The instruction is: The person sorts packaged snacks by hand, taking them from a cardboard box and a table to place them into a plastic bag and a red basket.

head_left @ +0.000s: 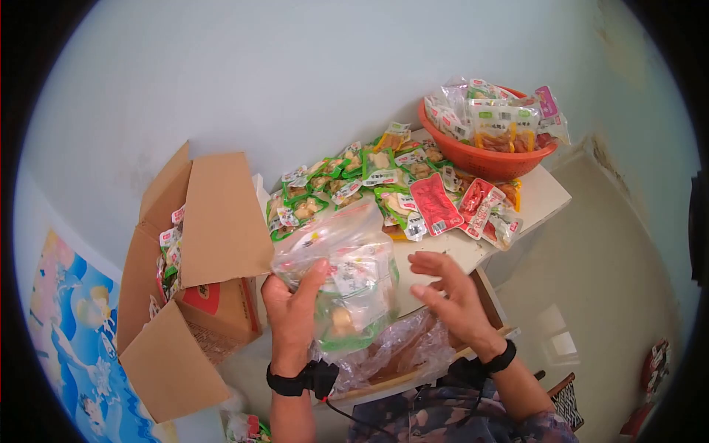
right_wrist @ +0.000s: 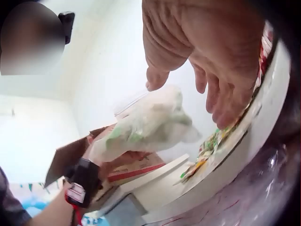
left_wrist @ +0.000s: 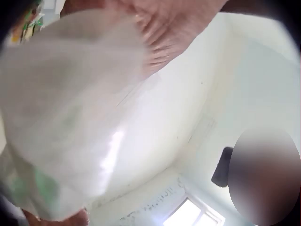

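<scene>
A clear plastic bag [head_left: 358, 277] with green-edged food packets inside is gripped at its left side by the left hand [head_left: 293, 306], the thumb lying over it. The same bag [right_wrist: 141, 125] shows in the right wrist view, and it fills much of the left wrist view [left_wrist: 70, 94]. To the right of the bag the right hand [head_left: 458, 303] is held in the air, fingers apart and slightly bent, touching nothing. In the right wrist view that hand [right_wrist: 207, 52] is above the bag, its palm empty.
Green, red and yellow packets [head_left: 436, 203] lie along the white table [head_left: 543, 196]. An orange basket [head_left: 484, 159] of packets stands at its right end. The open cardboard box [head_left: 225, 221] is on the left. Below the table edge, a drawer [head_left: 491, 299] holds clear plastic bags [head_left: 417, 347].
</scene>
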`<state>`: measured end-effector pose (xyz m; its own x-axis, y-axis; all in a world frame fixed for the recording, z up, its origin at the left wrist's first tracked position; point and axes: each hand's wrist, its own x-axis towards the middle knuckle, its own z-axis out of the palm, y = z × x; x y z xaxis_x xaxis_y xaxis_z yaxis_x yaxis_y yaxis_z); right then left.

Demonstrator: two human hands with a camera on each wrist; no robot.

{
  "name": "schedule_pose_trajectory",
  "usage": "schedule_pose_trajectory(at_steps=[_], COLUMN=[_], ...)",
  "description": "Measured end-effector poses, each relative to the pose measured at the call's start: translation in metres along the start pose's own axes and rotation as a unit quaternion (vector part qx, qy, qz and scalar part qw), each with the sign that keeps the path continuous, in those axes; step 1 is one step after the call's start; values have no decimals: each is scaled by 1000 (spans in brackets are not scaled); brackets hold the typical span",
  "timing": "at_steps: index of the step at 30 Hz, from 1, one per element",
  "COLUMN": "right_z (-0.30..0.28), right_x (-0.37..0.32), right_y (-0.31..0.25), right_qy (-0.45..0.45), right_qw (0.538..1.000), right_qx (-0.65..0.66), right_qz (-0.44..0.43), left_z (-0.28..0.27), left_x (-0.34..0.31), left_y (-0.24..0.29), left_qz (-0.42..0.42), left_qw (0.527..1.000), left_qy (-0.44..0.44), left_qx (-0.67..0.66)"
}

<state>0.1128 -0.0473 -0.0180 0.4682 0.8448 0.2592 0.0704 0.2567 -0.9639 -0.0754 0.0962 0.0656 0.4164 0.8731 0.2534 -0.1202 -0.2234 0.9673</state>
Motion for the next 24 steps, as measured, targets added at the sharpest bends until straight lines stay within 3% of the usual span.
schedule_pose_trajectory(at_steps=[3,4,7,10,14,19,24], right_z=[19,24,21,15,12,20,15], right_x=[-11,-9,-11,-10,-10,-8,2], right_y=[14,16,4,14,17,17,24], right_qy=[-87,-110,-97,-65,-4,9,-22], right_qw=[978,975,951,955,960,961,982], right_qx=[183,189,266,263,258,250,184], right_qz=[41,31,121,119,110,116,30], left_z=[11,15,21,22,28,32,23], left_x=[-4,-3,-5,-14,-29,-34,-30], left_y=[-10,-16,-22,-30,-20,-22,-3], left_qz=[-19,-17,-49,-103,-88,-67,1], left_qw=[999,999,997,992,982,993,999], left_qy=[-9,-12,2,13,-154,-95,-25], left_qx=[-34,-35,-62,-76,-65,13,-20])
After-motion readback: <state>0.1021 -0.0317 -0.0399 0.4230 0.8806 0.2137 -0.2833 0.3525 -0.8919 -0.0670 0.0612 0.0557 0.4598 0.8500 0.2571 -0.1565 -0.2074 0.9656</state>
